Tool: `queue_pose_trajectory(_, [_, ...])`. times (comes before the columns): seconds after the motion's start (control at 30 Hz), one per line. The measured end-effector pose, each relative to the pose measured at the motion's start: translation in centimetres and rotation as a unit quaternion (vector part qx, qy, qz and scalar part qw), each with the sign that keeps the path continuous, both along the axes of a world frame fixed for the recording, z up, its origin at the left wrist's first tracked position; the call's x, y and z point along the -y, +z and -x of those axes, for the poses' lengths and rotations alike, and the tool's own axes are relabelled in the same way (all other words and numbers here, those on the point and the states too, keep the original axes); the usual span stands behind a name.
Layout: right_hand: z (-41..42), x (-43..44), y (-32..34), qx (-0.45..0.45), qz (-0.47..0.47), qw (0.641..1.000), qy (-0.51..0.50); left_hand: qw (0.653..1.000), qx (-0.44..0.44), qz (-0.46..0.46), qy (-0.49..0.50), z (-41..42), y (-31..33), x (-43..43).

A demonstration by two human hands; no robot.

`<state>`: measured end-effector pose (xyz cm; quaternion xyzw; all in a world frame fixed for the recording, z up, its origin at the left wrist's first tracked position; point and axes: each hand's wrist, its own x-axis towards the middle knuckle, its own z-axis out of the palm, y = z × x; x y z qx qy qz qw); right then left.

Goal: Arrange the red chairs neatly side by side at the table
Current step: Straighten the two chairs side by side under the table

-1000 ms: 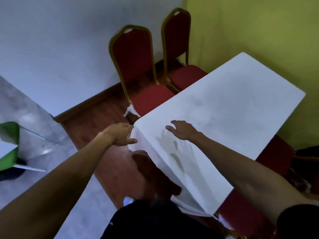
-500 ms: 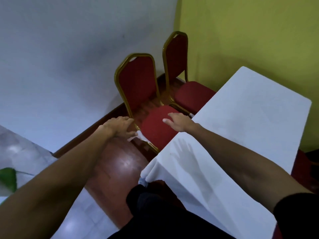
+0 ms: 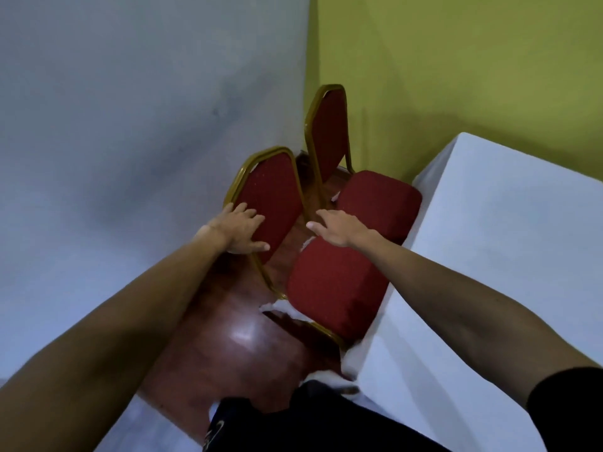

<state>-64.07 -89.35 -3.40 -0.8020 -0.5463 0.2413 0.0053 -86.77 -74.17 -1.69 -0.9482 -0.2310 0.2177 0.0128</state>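
Though close, 2 red chairs (image 3: pixel 339 288) (image 3: pixel 378 203)

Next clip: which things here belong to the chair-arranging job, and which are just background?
Job:
near red chair, with the left hand resting on its backrest
far red chair
right hand, fingers straight, beside the near backrest
white-covered table

Background:
wooden floor
grey wall
green wall

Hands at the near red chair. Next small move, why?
Probably bring the right hand onto the right edge of the near chair's backrest. The left hand rests on its left side; the right hand is open, seemingly not yet touching. Two holds would help square it beside the far chair.
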Motion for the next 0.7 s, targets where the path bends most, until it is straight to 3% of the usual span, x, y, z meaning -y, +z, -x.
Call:
queue_pose_trajectory(0.23, [2.8, -9.0, -2.0, -0.016, -0.013, 0.998, -0.068, 0.98, -0.057, -0.093, -0.163, -2.8, 0.3, -13.1])
queue_pose_trajectory(0.43, [7.8, -14.8, -3.9, -0.048, -0.01, 0.988, -0.146, 0.932, -0.101, -0.141, -0.318, -4.4, -0.8, -22.1])
queue_pose_trajectory(0.7, [10.8, -20.1, -7.3, -0.105, -0.006, 0.959, -0.261, 0.875, -0.125, -0.112, -0.454, -11.1, -2.7, -29.1])
